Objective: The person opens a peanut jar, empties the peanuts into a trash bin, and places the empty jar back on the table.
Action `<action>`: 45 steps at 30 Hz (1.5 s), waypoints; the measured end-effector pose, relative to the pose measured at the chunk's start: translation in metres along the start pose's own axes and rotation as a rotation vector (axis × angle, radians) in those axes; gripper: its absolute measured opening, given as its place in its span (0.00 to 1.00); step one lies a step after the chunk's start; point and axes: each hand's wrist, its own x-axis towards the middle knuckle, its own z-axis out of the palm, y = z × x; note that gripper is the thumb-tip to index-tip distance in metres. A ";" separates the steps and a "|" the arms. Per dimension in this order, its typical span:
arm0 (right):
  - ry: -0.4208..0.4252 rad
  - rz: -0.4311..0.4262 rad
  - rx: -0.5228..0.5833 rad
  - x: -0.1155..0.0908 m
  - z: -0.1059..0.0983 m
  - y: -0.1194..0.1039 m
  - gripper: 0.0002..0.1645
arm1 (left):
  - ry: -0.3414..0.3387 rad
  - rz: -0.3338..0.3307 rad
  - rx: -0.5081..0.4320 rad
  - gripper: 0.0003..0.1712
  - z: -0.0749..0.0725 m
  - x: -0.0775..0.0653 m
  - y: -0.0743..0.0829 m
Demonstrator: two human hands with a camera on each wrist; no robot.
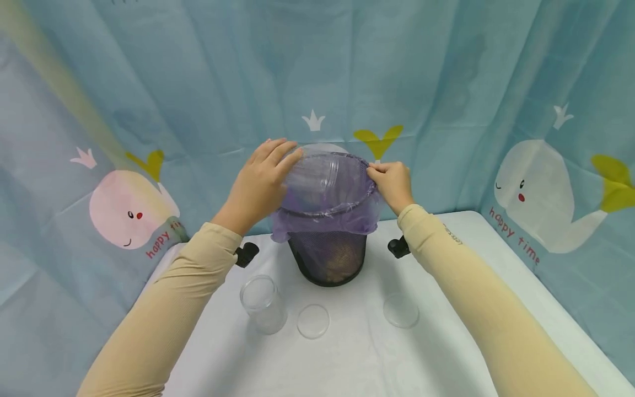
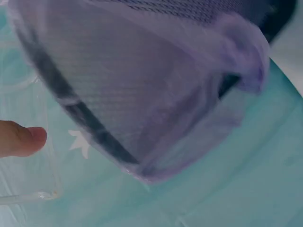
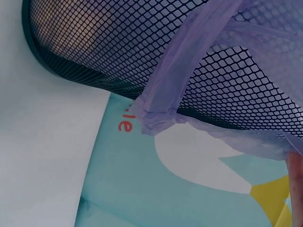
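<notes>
A black mesh wastebasket [image 1: 317,259] stands on the white table, lined with a thin purple plastic bag [image 1: 357,223] folded over its rim. Something brownish shows through the mesh near the bottom. My left hand [image 1: 262,179] holds a clear jar [image 1: 322,173] on its side at the wastebasket's mouth; in the left wrist view the thumb [image 2: 23,138] lies against the jar's wall. On the far side, my right hand [image 1: 394,182] pinches the rim together with the bag. Only a finger's edge [image 3: 296,184] of it shows in the right wrist view.
Another clear jar [image 1: 265,306] stands uncovered on the table [image 1: 357,353] at front left. Two clear round lids lie flat, one lid [image 1: 313,321] near the middle and another lid [image 1: 401,310] to the right. A printed blue curtain [image 1: 436,110] hangs close behind the table.
</notes>
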 end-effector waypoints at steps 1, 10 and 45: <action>0.000 -0.002 -0.004 0.000 0.000 0.000 0.16 | 0.017 -0.026 -0.016 0.34 -0.002 -0.002 0.001; -0.001 -0.003 -0.001 0.000 0.001 -0.001 0.17 | 0.146 -0.145 -0.133 0.40 -0.022 -0.032 0.021; 0.009 -0.005 0.011 -0.001 0.002 0.000 0.16 | 0.285 -0.339 -0.306 0.46 -0.012 -0.109 0.109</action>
